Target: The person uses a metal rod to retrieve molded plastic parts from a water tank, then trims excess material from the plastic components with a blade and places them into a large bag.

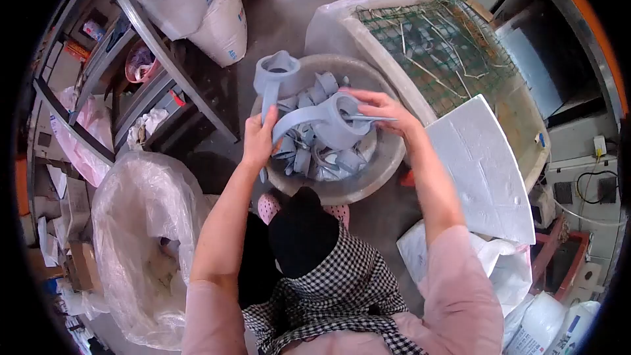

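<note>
Dark floor (279,10) surrounds a wide round tub (383,181), with white sacks (222,26) beyond it to the left, a clear plastic liner bag (141,223) nearer on its left, and green netting (437,59) and a white foam board (483,171) on its right. Above the tub is the gray plastic part (340,128), smooth and matte, with a thick round collar and a broad curved arm reaching left. A second collar (276,73), with an uneven mouth, stands on a straight stem farther left (whether the two are joined, I cannot tell). The left hand (258,137) has its fingers closed around the stem and arm; the right hand (388,113) has its fingers bent over the thick collar's right side, by a thin gray tip. Similar gray pieces (302,158) lie heaped inside the tub.
</note>
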Action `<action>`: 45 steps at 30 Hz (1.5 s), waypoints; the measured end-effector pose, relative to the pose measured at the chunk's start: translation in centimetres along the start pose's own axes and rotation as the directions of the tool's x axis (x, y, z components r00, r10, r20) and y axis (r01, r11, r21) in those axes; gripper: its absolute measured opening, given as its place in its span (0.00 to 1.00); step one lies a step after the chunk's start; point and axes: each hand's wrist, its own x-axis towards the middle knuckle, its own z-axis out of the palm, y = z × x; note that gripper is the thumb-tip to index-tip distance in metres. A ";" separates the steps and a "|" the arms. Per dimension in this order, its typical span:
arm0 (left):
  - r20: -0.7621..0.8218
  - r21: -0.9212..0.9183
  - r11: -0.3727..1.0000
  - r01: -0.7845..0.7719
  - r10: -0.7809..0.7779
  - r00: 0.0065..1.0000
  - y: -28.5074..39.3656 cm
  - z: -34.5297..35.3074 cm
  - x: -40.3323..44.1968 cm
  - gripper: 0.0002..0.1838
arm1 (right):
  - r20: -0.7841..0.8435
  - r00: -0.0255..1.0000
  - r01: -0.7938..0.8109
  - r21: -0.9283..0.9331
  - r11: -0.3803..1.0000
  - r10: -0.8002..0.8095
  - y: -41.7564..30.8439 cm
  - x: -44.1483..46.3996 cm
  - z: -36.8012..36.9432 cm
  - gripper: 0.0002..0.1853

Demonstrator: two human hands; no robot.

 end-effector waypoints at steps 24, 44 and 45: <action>0.257 0.373 0.811 -0.451 0.377 0.890 -2.5 1.8 -0.7 0.24 | 0.028 0.996 0.082 -0.560 0.824 -0.080 3.5 1.9 1.8 0.13; -0.178 -0.029 0.999 -0.017 0.011 0.984 1.0 -1.6 -0.7 0.18 | -0.022 0.996 -0.064 0.447 0.892 0.083 5.9 7.7 4.8 0.24; -0.155 -0.142 0.985 0.100 -0.122 0.980 1.3 -2.0 -0.9 0.18 | -0.042 0.996 -0.049 0.535 0.843 0.084 5.9 8.1 6.2 0.23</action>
